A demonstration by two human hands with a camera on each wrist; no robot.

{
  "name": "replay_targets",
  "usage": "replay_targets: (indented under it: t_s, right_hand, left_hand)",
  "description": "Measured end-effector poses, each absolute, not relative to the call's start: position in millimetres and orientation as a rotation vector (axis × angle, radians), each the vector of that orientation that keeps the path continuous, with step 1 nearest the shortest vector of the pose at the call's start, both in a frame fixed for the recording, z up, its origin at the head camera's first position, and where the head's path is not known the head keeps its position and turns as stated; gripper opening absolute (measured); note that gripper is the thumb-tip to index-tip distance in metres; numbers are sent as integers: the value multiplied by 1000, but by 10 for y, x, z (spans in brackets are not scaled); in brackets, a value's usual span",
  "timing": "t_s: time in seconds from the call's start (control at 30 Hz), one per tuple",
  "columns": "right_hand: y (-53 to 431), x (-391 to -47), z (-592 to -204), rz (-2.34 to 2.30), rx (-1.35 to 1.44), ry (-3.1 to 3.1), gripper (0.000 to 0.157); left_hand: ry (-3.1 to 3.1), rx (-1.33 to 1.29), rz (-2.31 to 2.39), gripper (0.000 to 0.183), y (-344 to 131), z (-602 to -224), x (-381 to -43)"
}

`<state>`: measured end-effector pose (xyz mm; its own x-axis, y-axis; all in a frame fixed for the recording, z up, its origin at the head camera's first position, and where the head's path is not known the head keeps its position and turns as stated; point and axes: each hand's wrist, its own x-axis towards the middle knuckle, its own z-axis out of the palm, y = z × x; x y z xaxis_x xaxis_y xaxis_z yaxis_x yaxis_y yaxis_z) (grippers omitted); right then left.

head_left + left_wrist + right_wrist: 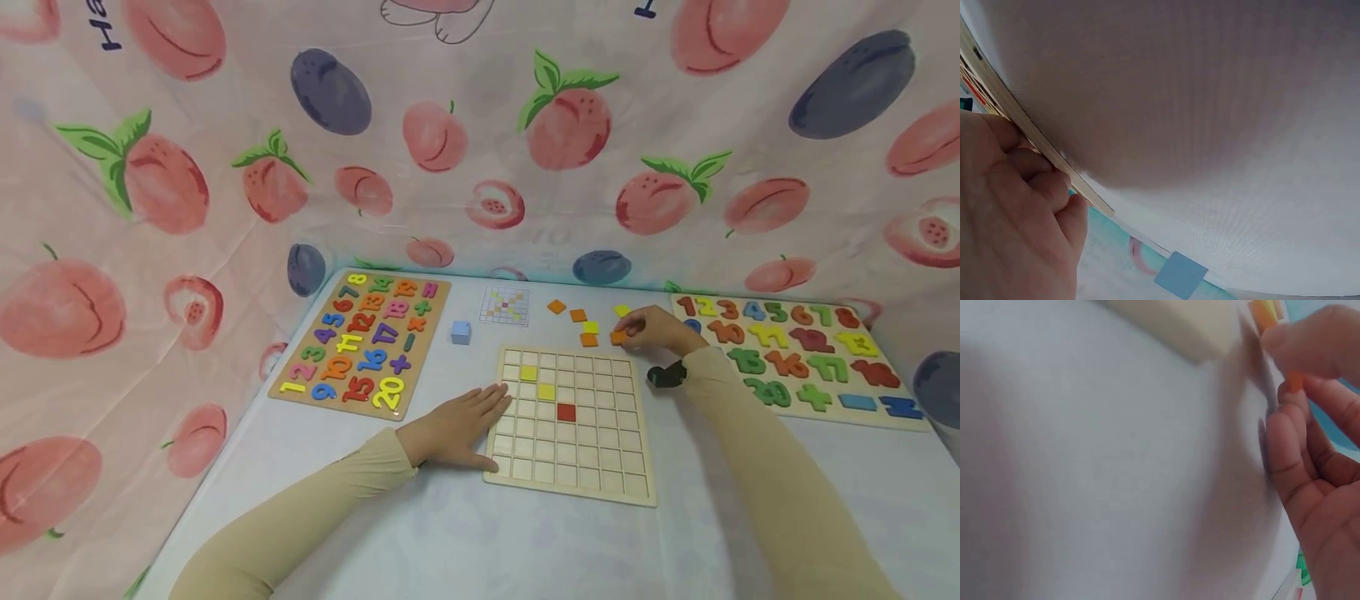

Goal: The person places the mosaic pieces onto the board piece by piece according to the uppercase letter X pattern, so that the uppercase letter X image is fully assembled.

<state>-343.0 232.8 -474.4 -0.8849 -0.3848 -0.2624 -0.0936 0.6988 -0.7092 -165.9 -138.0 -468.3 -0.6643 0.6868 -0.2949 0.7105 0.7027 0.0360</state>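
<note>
A wooden grid board (609, 433) lies in front of me, with two yellow tiles (547, 392) and one red tile (566, 412) on a diagonal in its squares. My left hand (459, 427) rests at the board's left edge, fingers extended over the rim and thumb spread toward the near corner. Beyond the board's far right corner, my right hand (656, 327) pinches an orange tile (1295, 381) between thumb and fingers. Loose orange tiles (577, 316) and yellow tiles (591, 327) lie on the table just left of that hand.
Behind the grid board are a printed pattern card (491, 312) and a light blue cube (461, 332). Colourful number boards flank it, one at left (330, 406) and one at right (795, 414). A fruit-print curtain (480, 125) hangs behind the white table (570, 550).
</note>
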Motion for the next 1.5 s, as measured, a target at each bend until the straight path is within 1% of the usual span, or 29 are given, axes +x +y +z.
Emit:
replay_targets:
  t_s: [0.27, 0.4, 0.5, 0.67, 1.23, 1.5]
  right_hand:
    - [2293, -3389, -4677, -1033, -481, 2538, 33]
    - [2249, -3325, -4626, -1110, -617, 2519, 28]
    - [2181, -3254, -4574, -1137, -660, 2481, 26]
    - [2085, -3152, -4536, -1095, -658, 2438, 30]
    - [1889, -2851, -4661, -1066, -838, 2257, 27]
    - [1835, -2772, -4728, -1037, -896, 2242, 25]
  left_hand:
    - [2624, 1097, -119, 101, -1378, -4694, -1656]
    - [2628, 1103, -120, 100, -1380, -4691, -1659]
    - [2631, 1108, -120, 100, -1382, -4691, -1662]
    - [2631, 1111, -124, 100, -1380, -4702, -1664]
    - [2628, 1100, -131, 101, -1386, -4703, -1672]
    - [2633, 1106, -132, 101, -1379, -4704, -1666]
